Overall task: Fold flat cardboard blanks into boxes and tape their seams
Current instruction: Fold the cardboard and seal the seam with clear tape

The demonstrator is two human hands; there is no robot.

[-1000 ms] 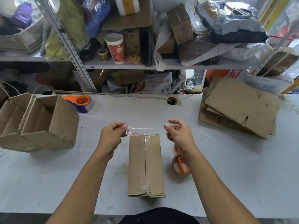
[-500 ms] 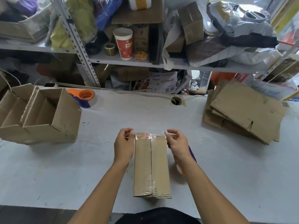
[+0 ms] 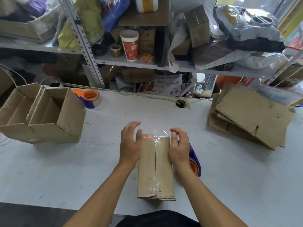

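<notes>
The folded box (image 3: pixel 155 167) is lying closest in, at the near middle of the white table (image 3: pixel 229 185), its taped centre seam running away from the person. Both hands are letting go now! A moment ago they were pinching a strip of clear tape across the far end; now that tape (image 3: pixel 154 137) is sitting stuck over the far edge. The left hand (image 3: pixel 130 145) is spreading open, fingers straight, thumb touching the box's left far corner, holding nothing. The right hand (image 3: pixel 179 145) is hovering beside the right edge, fingers loosely curled and empty. An orange-and-blue tape dispenser (image 3: pixel 194 163) is peeking out behind the right wrist. Farther off, flat blanks (image 3: pixel 250 115) are stacked right, finished boxes (image 3: pixel 42 115) left.
</notes>
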